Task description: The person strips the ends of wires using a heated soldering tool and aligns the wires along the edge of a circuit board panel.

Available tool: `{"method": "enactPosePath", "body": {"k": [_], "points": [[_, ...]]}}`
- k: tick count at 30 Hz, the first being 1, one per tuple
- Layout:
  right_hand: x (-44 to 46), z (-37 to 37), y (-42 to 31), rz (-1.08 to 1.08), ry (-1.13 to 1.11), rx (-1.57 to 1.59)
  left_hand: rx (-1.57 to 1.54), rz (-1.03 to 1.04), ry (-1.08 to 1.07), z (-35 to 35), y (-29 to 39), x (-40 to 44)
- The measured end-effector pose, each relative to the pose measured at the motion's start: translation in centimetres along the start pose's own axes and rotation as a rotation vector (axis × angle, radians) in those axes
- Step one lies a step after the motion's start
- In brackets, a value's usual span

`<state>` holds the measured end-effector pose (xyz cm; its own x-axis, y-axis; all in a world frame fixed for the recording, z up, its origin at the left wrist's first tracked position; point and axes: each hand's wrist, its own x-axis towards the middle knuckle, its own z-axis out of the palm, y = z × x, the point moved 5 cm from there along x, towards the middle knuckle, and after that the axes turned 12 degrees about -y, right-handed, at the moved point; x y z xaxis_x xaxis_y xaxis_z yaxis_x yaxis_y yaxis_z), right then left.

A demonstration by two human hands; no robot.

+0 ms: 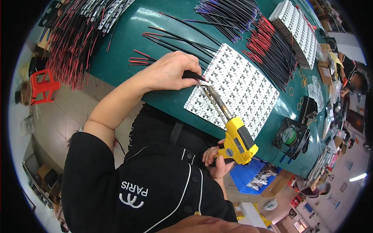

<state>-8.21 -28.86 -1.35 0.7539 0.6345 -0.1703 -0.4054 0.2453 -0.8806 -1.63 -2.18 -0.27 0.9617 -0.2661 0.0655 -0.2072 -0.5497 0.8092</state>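
Observation:
My left hand (171, 72) is closed, pinching a black wire (191, 75) with red ends at the near left edge of a white circuit board panel (241, 85). My right hand (217, 161) is wrapped round the grip of a yellow soldering gun (237, 141). The gun's metal tip (206, 87) points at the board, close to the wire end beside my left fingertips. Whether the tip touches the wire is too small to tell. Several black wires (182, 39) with red ends extend left from the board's upper left edge.
Wire bundles (272, 50) and a stack of white panels (297, 31) lie on the green table (151, 99). More wired boards (77, 35) pile at the left. A black fan (290, 138), a blue bin (244, 176) and a red stool (44, 86) stand around. People sit farther right.

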Motion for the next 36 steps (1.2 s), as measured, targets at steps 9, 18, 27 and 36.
{"method": "enactPosePath", "body": {"k": [9,18,27,36], "points": [[0.1,-0.1,-1.2,-0.1,0.0,0.002,0.016,-0.027,-0.057,-0.3,0.6,-0.1],[-0.6,-0.9,-2.1,-0.132,0.041,0.22,-0.008,-0.025,0.4,-3.2,3.0,-2.3],[-1.0,-0.4,-0.8,-0.06,-0.008,0.061,-0.168,-0.232,0.133,0.9,1.9,-2.6],[-1.4,-0.1,-0.4,-0.031,0.014,-0.027,-0.132,-0.338,0.087,1.0,1.4,-2.2]]}}
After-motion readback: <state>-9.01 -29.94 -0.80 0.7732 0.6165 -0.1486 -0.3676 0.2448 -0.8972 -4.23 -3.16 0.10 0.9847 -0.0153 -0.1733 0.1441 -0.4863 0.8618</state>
